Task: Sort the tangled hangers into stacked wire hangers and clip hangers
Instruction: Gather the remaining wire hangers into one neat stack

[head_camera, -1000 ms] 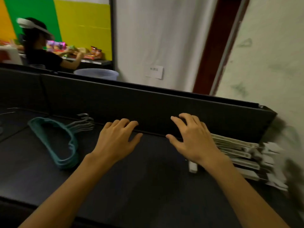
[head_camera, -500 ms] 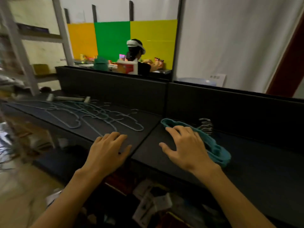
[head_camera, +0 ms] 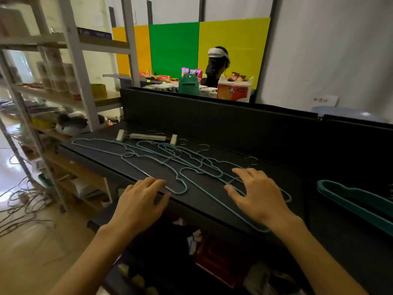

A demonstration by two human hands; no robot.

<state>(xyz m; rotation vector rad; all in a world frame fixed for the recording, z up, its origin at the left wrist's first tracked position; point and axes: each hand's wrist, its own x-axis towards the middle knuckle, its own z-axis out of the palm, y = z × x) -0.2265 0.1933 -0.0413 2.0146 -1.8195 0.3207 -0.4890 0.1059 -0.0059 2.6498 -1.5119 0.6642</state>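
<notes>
A tangle of thin blue-green wire hangers (head_camera: 170,158) lies spread across the black table (head_camera: 212,201). One pale clip hanger (head_camera: 146,136) rests at the back of the tangle, against the black divider. My left hand (head_camera: 140,205) hovers at the table's front edge, fingers apart, holding nothing. My right hand (head_camera: 257,194) is spread over the right end of the tangle, fingertips at the wires; no wire is gripped. A stack of teal hangers (head_camera: 357,199) lies at the far right.
A black divider wall (head_camera: 223,124) backs the table. Metal shelving (head_camera: 70,67) with boxes stands to the left, loose cables (head_camera: 23,199) on the floor. Clutter sits below the table front. Another person (head_camera: 217,67) works behind the divider.
The view has swung left from the stacked hangers to the tangled pile. Both hands moved with it and now hover over the tangle, still holding nothing.
</notes>
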